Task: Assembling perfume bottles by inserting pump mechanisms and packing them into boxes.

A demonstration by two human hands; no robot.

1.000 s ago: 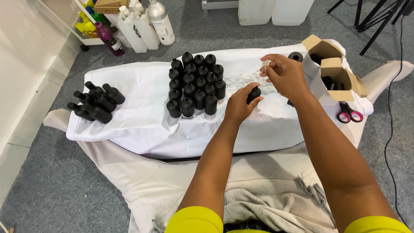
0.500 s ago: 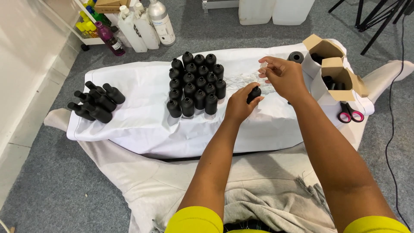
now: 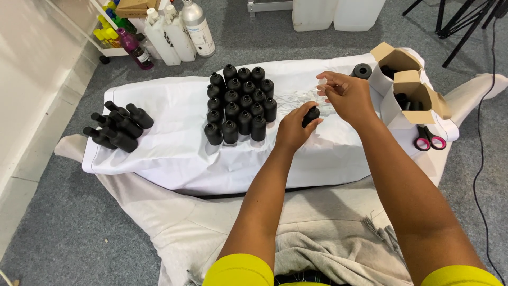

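Head view, one moment. Left hand is closed around a small black bottle; only the bottle's upper end shows past the fingers, at about 1 o'clock from the knuckles. The visible part is matte black, rounded, with no label that can be seen. It is held just above the white cloth, near frame centre.

Right hand sits at 1 o'clock from the left hand, just beside it. Its fingertips are pinched together on something small and pale or clear; what it is cannot be told at this size.

At 9 o'clock from the held bottle: a block of upright black bottles, same matte black, narrow necks, packed touching in rows on the cloth. Well apart, toward the cloth's 9 o'clock edge: a heap of black bottles lying on their sides.

At 3 o'clock from the right hand: two open cardboard boxes with dark items inside. A black ring-shaped roll lies at 10 o'clock from the boxes. Red-handled scissors lie at 5 o'clock from the boxes, on the cloth.

At 12 o'clock, on the grey floor beyond the cloth: white and silver bottles.
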